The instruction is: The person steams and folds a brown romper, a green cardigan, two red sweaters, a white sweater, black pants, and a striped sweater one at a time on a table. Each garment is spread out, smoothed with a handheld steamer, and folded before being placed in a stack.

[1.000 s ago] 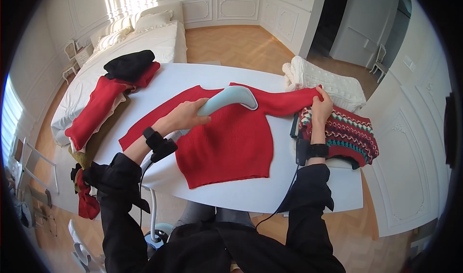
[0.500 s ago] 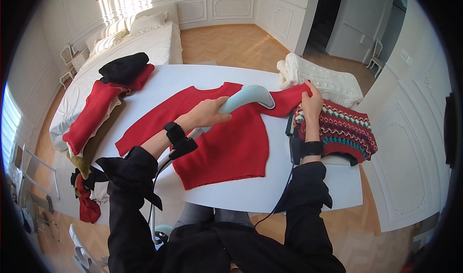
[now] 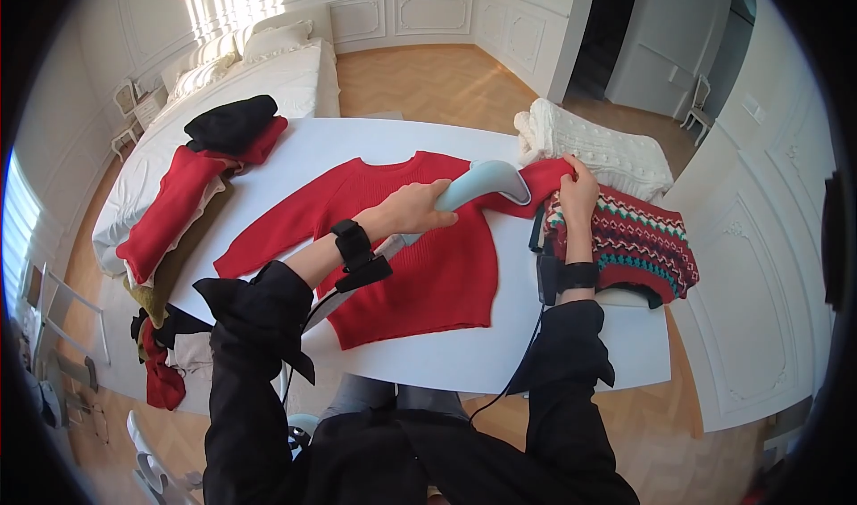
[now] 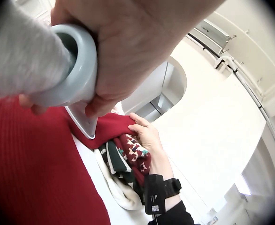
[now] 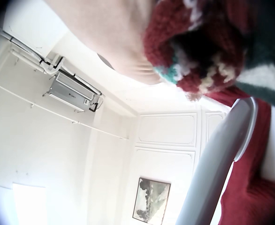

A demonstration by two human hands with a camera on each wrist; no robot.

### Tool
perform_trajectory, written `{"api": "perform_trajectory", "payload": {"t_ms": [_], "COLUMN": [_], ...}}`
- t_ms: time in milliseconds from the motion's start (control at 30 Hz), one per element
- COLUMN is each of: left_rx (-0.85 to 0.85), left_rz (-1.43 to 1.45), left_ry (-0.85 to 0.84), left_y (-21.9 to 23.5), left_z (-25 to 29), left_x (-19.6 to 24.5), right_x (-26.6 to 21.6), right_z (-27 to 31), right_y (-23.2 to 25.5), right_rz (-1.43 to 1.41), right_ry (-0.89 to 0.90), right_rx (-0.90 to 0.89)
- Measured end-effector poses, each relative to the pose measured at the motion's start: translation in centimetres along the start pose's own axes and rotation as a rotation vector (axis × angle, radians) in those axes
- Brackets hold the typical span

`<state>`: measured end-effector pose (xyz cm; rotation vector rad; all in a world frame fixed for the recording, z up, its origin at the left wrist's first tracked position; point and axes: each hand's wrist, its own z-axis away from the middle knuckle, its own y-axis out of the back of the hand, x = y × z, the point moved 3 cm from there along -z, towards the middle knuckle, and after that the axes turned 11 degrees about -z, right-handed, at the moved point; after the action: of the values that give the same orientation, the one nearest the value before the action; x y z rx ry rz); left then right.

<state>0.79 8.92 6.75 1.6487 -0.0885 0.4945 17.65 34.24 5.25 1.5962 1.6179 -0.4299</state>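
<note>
A red ribbed sweater (image 3: 437,282) lies spread on the white table, one sleeve stretched to the right. My left hand (image 3: 406,211) grips the handle of a light blue garment steamer (image 3: 482,180), whose head lies over the right sleeve near the shoulder. A pale fabric-covered hose (image 4: 25,56) leaves the handle's end in the left wrist view. My right hand (image 3: 580,194) pinches the sleeve by its cuff (image 3: 555,173), beside a folded patterned sweater (image 3: 634,246). In the right wrist view the steamer (image 5: 217,154) shows beside the red sleeve, and my right fingertips are hidden.
A folded white cable-knit sweater (image 3: 598,148) sits at the table's (image 3: 571,349) back right. Red, black and olive clothes (image 3: 170,211) are heaped along the left edge. Beyond stands a bed (image 3: 295,77). The steamer's base (image 3: 303,425) is partly visible on the floor below.
My left hand has moved the steamer rightward from the sweater's upper chest onto the right sleeve. My right hand keeps hold of the cuff, shifting only slightly in view.
</note>
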Motion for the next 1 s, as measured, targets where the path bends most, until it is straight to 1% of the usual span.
{"api": "perform_trajectory", "payload": {"t_ms": [200,267,300,367,400,467,500,567,600,700,867,1000], "left_rx": [0.023,-0.003,-0.004,-0.038,-0.039,-0.007,-0.009,-0.074,-0.126,-0.157,-0.193,-0.166], "left_rz": [-0.020,-0.036,-0.037,-0.009,-0.011,-0.032,-0.034,-0.020,-0.004,-0.042,-0.026,-0.016], "left_ry": [0.043,0.098,0.099,0.196,0.197,0.121,0.123,0.162,0.208,0.238,0.279,0.295], "left_y": [2.1,3.1,3.8,4.8,4.9,5.1,5.4,6.2,6.5,6.6,6.6,7.0], "left_z": [2.5,3.9,4.8,6.6,7.5,9.4,10.4,12.6,13.5,15.9,19.2,21.3], "left_x": [-1.2,-2.1,-2.1,-2.6,-3.3,-4.4,-4.2,-3.6,-3.4,-2.8,-2.6,-2.9], "right_x": [0.2,0.4,0.3,0.2,0.1,0.0,0.1,0.3,0.3,0.3,0.1,-0.7], "right_z": [-0.1,-0.1,-0.1,-0.1,0.0,0.0,0.0,0.0,0.0,0.0,0.0,-0.2], "right_y": [0.0,-0.1,0.0,0.0,0.0,0.0,0.0,-0.1,-0.1,0.0,0.1,0.0], "right_rz": [-0.016,-0.016,-0.022,-0.029,-0.025,-0.023,-0.015,-0.009,-0.011,-0.010,0.013,0.032], "right_ry": [-0.003,0.001,0.014,0.024,0.017,0.007,0.002,-0.007,0.003,0.016,0.023,0.040], "right_rx": [0.023,0.025,0.027,0.030,0.029,0.029,0.027,0.025,0.027,0.027,0.017,0.012]}}
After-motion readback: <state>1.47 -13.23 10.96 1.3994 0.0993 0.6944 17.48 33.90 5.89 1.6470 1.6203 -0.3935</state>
